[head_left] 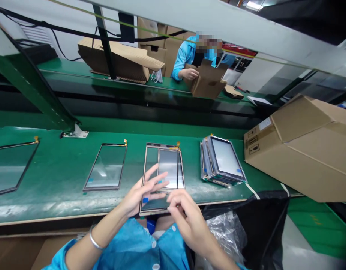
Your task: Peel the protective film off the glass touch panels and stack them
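A clear touch screen panel [154,159] with a dark frame and an orange ribbon tab slants over the bench's front edge. My left hand [139,195] supports it from the left, fingers spread and seen through the glass, with a small blue sticker in front of them. Beneath the panel's right part shows a grey screen [170,172]. Beside the lower right corner is my right hand [186,217], its fingers curled and thumb and forefinger drawn together. Whatever lies between those fingertips is hidden.
On the green bench [60,168] lie another touch panel [108,165] and one further left [11,168]. A stack of wrapped screens [225,157] is to the right, near a large carton [307,146]. Across the bench, a person [186,56] handles a cardboard box [208,80].
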Demonstrator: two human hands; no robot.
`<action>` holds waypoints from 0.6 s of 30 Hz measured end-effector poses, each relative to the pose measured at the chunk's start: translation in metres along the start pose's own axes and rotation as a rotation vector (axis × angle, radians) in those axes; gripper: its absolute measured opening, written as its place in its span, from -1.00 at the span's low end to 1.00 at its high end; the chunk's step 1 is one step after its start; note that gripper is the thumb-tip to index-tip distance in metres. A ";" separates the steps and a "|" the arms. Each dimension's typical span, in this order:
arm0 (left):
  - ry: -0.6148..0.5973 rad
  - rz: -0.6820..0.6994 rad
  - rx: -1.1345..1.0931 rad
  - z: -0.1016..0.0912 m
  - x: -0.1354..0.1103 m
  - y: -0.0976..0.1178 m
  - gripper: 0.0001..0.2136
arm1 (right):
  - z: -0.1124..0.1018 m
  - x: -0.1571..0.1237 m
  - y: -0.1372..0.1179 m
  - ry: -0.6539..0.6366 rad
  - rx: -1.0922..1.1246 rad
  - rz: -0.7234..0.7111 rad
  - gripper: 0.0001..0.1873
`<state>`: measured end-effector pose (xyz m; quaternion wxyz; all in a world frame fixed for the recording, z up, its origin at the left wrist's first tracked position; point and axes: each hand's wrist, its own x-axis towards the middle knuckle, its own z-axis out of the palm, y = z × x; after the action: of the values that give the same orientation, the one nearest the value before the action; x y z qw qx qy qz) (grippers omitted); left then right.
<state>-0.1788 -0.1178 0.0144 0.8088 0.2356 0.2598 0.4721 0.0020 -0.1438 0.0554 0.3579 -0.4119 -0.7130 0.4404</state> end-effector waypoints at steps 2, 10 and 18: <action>-0.074 -0.090 -0.094 -0.001 0.002 -0.009 -0.52 | -0.009 0.030 -0.019 -0.074 0.262 0.024 -0.87; -0.086 -0.098 -0.087 0.005 -0.009 -0.017 -0.47 | -0.080 0.062 -0.020 1.385 -0.166 -0.658 -0.88; 0.094 0.188 0.071 0.016 -0.008 0.005 -0.53 | -0.002 -0.039 0.052 0.465 -0.038 0.097 -0.94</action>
<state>-0.1746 -0.1247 0.0311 0.7391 0.2651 0.2907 0.5467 0.0337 -0.1636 0.0025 0.4831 -0.5428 -0.5988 0.3369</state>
